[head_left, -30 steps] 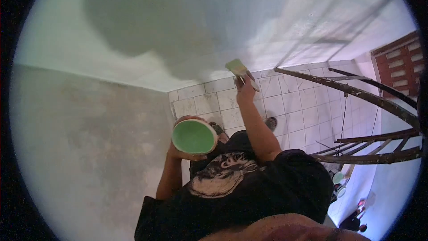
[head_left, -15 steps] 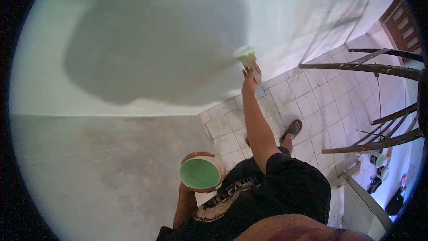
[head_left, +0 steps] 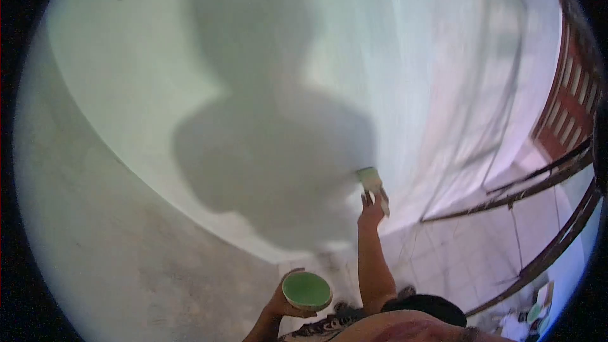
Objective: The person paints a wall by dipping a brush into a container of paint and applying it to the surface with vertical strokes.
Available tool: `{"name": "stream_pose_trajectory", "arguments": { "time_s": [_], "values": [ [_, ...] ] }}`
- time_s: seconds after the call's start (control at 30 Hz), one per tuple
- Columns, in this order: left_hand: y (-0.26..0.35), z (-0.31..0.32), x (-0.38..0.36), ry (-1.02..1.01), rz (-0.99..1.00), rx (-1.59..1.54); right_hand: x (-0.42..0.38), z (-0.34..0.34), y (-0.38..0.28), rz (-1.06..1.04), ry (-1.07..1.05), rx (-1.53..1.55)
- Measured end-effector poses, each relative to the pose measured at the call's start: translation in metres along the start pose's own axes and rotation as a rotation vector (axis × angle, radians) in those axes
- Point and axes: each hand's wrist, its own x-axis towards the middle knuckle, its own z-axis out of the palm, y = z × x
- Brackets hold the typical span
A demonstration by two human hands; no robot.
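Observation:
My right hand (head_left: 373,208) is closed round the handle of a wide paintbrush (head_left: 369,179), whose bristles touch or nearly touch the pale wall (head_left: 405,88). Low in the view, my left hand (head_left: 282,301) holds a round bowl (head_left: 307,290) of green paint from the side, fingers wrapped about its rim and underside. A large shadow of a head and shoulders covers the wall left of the brush.
Dark wooden poles (head_left: 538,190) stand at the right over the tiled floor (head_left: 443,253). A red-brown slatted door or shutter (head_left: 573,101) is at the far right. Bare grey wall (head_left: 171,266) lies at the lower left, with blurred containers (head_left: 538,310) at the lower right.
The view has tilted up, showing more wall. The brush, both hands and the bowl now appear lower in the view. Both hands keep their hold.

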Motion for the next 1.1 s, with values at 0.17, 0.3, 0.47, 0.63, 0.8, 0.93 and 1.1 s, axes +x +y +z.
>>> {"name": "stream_pose_trajectory", "arguments": {
  "time_s": [0.17, 0.3, 0.47, 0.63, 0.8, 0.93, 1.1],
  "values": [
    [0.081, 0.08, 0.028, -0.231, 0.598, 0.341, -0.031, -0.01, -0.057, 0.095, -0.133, -0.146],
    [0.1, 0.102, 0.052, -0.337, 0.747, 0.297, -0.05, -0.068, -0.095, 0.173, -0.21, -0.325],
    [0.135, 0.113, 0.061, -0.413, 0.895, 0.275, -0.014, -0.177, -0.096, 0.243, -0.358, -0.642],
    [0.122, 0.133, 0.051, -0.443, 0.924, 0.228, -0.079, -0.136, -0.128, 0.229, -0.18, -0.522],
    [0.111, 0.166, 0.039, -0.439, 0.944, 0.219, -0.082, -0.092, -0.154, 0.109, -0.132, -0.61],
    [0.107, 0.197, 0.033, -0.409, 0.984, 0.258, -0.026, -0.112, -0.157, 0.308, -0.119, -0.458],
    [0.094, 0.266, 0.038, -0.391, 1.048, 0.258, -0.047, -0.099, -0.229, 0.411, -0.295, -0.598]
  ]
}}
